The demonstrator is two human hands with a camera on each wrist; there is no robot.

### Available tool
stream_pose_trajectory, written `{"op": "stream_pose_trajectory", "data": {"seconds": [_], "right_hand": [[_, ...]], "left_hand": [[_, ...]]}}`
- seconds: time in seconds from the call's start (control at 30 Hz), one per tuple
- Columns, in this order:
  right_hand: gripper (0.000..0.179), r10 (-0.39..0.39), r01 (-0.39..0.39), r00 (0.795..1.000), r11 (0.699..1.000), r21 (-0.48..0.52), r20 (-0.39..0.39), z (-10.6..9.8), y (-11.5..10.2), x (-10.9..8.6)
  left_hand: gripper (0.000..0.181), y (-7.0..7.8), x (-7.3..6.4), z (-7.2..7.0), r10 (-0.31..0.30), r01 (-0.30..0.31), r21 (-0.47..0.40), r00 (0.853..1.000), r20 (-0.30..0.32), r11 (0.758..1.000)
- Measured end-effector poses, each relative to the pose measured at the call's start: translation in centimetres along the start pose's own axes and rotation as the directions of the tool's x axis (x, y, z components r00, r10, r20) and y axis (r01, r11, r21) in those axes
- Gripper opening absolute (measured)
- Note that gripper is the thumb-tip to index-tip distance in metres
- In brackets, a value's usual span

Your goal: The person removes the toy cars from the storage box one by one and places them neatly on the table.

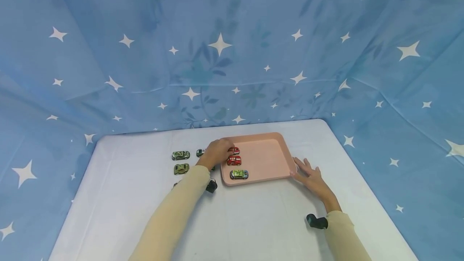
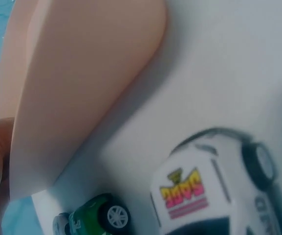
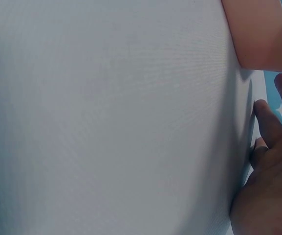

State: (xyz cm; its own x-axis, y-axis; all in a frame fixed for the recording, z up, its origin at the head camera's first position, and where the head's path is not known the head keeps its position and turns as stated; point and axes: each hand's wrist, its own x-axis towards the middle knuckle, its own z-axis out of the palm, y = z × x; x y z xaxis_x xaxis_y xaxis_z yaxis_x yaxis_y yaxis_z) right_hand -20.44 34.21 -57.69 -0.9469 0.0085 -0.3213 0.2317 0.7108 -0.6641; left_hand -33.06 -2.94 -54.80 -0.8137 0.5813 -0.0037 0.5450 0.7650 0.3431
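My left hand (image 1: 216,153) reaches over the left wall of a pink tray (image 1: 262,157), its fingers and thumb about a red toy car (image 1: 235,151) in the tray's far left corner. Another red toy car (image 1: 234,160) sits just nearer, and a green patterned toy car (image 1: 239,174) lies in the near left corner. In the left wrist view the tray wall (image 2: 77,88) hides most of the fingers. At the tray's right end, my right hand (image 1: 312,180) has its fingers spread, with the thumb side against the rim.
Left of the tray, several toy cars stand on the white table (image 1: 119,196), among them a camouflage car (image 1: 180,155) and a green car (image 1: 181,168). A white toy car (image 2: 194,191) is close below the left wrist. A blue star-patterned cloth (image 1: 232,71) hangs behind.
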Motion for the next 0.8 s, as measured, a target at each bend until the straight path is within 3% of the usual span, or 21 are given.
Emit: {"op": "stream_pose_trajectory", "data": {"seconds": [0.33, 0.57, 0.8], "right_hand": [[0.089, -0.003, 0.003, 1.000, 1.000, 0.018, -0.005, 0.04, -0.14, 0.05], [0.089, 0.008, -0.008, 1.000, 1.000, 0.013, -0.001, 0.05, -0.28, 0.13], [0.089, 0.012, -0.012, 1.000, 1.000, 0.015, -0.001, 0.02, -0.35, -0.01]], "left_hand": [[0.017, -0.15, -0.35, 0.26, -0.002, -0.004, -0.139, 0.999, -0.046, 0.990], [0.029, -0.72, -0.39, 0.14, -0.053, 0.025, -0.332, 0.996, -0.077, 0.943], [0.036, -0.83, -0.83, -0.49, -0.068, 0.029, -0.411, 0.994, -0.081, 0.911]]}}
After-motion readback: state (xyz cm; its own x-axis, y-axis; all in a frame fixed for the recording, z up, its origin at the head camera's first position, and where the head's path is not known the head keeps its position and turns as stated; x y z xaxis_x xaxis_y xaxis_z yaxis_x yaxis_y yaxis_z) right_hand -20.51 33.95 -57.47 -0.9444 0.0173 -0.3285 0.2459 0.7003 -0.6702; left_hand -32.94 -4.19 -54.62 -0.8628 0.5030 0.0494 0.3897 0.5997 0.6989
